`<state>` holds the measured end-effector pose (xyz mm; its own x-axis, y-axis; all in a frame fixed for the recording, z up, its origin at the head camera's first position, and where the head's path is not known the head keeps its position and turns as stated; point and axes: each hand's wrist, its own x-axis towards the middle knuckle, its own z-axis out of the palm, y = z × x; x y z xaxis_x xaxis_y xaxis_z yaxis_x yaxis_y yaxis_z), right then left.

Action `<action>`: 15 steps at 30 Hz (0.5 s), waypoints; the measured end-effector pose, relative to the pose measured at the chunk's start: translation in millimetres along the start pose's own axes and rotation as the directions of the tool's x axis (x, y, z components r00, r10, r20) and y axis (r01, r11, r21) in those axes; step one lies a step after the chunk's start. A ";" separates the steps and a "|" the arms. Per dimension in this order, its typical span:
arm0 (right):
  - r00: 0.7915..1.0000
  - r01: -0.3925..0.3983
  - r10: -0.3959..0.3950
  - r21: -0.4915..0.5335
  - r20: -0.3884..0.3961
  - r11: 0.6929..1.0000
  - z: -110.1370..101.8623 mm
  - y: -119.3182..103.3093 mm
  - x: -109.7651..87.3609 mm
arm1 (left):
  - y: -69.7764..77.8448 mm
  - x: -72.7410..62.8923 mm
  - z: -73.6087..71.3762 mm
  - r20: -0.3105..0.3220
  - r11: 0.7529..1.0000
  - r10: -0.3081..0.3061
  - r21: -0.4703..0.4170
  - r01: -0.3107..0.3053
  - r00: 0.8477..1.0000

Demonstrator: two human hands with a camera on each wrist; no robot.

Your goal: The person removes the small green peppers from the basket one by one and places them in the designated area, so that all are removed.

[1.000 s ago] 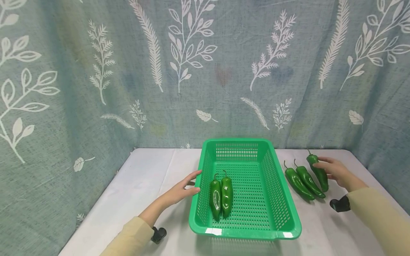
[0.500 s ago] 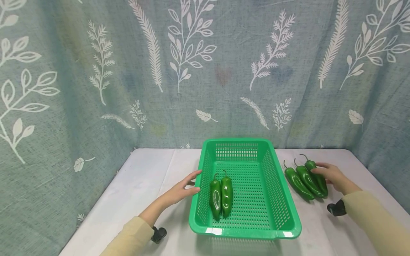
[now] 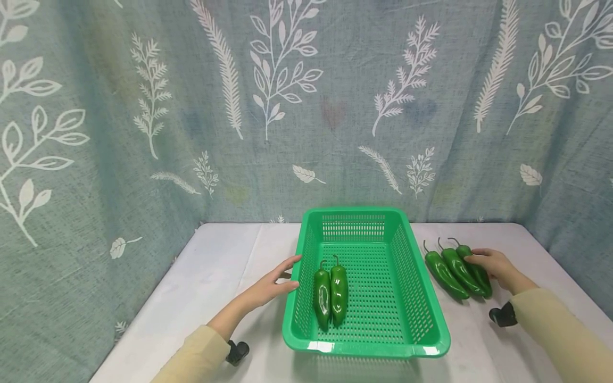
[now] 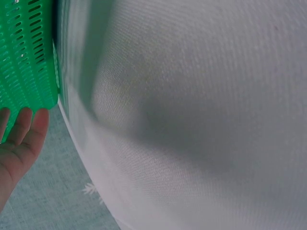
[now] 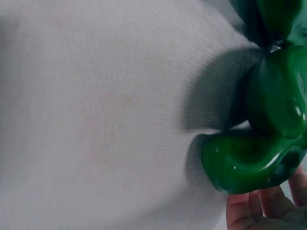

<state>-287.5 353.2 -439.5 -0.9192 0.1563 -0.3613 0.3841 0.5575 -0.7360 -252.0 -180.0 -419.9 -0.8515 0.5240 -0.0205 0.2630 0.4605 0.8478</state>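
Note:
A green plastic basket (image 3: 308, 346) stands mid-table with two green chili peppers (image 3: 339, 292) side by side at its left. My left hand (image 3: 273, 284) touches the basket's left side, fingers extended; the left wrist view shows the fingertips against its perforated wall (image 4: 24, 62). Right of the basket, three more green chili peppers lie slanted in a row, stems up and to the left. My right hand (image 3: 498, 268) grips the rightmost pepper (image 3: 479, 274) from its right side, thumb over the top. In the right wrist view, fingertips press against that pepper's (image 5: 240, 163) side.
Next to the gripped pepper lie the middle pepper (image 3: 460, 271) and the left one (image 3: 445, 274), close to the basket's right wall. A white cloth (image 3: 220, 255) covers the table. Behind it hangs a blue-green leaf-patterned curtain (image 3: 306, 143).
My right hand has brought the rightmost pepper left and down against the middle one, its stem now leaning left. My left hand and the basket have stayed in place.

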 end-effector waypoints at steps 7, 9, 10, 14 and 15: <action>0.999 0.021 -0.020 -0.015 0.029 1.000 -5.4 0.0 -1.2 | 0.2 -0.6 0.0 0.003 1.000 -0.002 -0.004 0.002 1.000; 0.999 0.030 -0.029 -0.017 0.030 0.999 -7.5 -1.8 -3.0 | 0.2 -0.2 0.0 0.004 1.000 -0.001 -0.007 0.001 1.000; 0.999 0.030 -0.030 -0.016 0.028 0.999 -8.6 -2.9 -3.8 | 0.1 0.1 -0.1 0.004 1.000 0.001 -0.007 -0.001 1.000; 0.998 0.053 -0.053 -0.012 0.027 0.999 -12.6 -9.4 -8.7 | -0.3 0.9 -0.1 0.005 1.000 0.004 -0.006 -0.004 1.000; 0.998 0.060 -0.059 -0.005 0.032 0.998 -14.0 -11.7 -10.5 | -0.5 1.0 0.0 0.005 1.000 0.004 -0.005 -0.004 1.000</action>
<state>-283.5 356.4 -419.0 -0.9372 0.0967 -0.3352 0.3282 0.5700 -0.7533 -253.0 -179.7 -420.3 -0.8482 0.5294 -0.0193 0.2644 0.4547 0.8505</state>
